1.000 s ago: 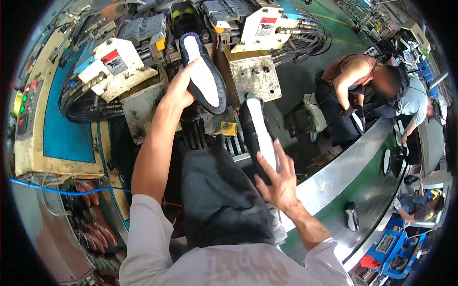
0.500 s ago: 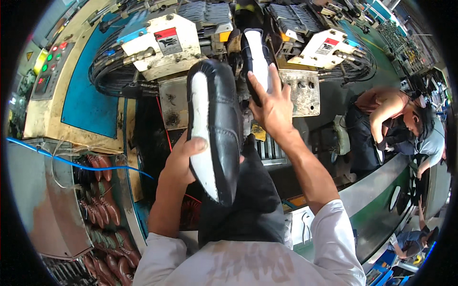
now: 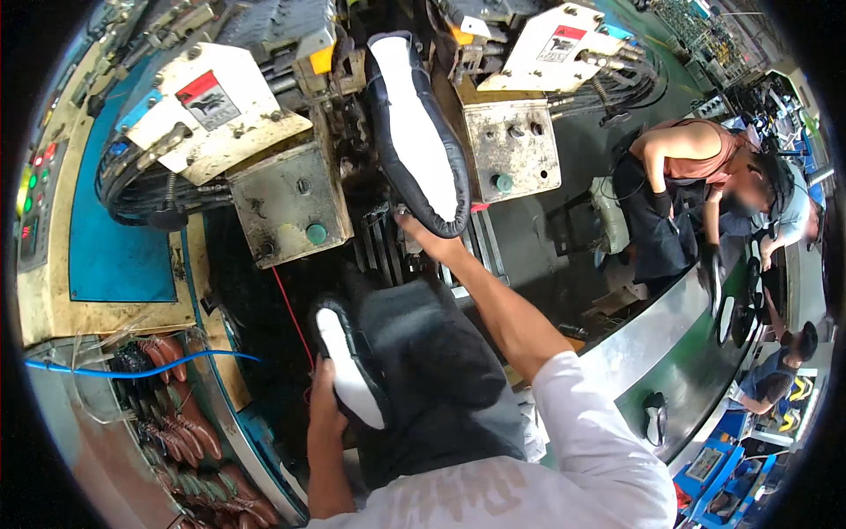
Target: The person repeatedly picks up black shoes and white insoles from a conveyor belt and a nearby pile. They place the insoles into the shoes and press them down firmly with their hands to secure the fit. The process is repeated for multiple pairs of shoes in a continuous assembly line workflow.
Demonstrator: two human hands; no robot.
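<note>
Ahead of both hands spreads the soiled machine, its cream plates and metal boxes flanking the space above the right hand. Left of the left hand stands a cream cabinet with a blue panel. A green conveyor with a metal edge runs to the right of both hands, and beyond the right hand a co-worker bends beside it. Dark cloth covers the lap just right of the left hand. Brown shoes crowd a rack on the left hand's outer side.

The upper black shoe sits white sole up between the boxes, directly above the right hand; its rounded near end hides that hand's fingers, so I cannot tell how far they close. The lower black shoe, also sole up, is gripped along its left side by the left hand, thumb at the edge, other fingers mostly hidden. A blue hose crosses left of this grip; a thin red cord slants down toward it.
</note>
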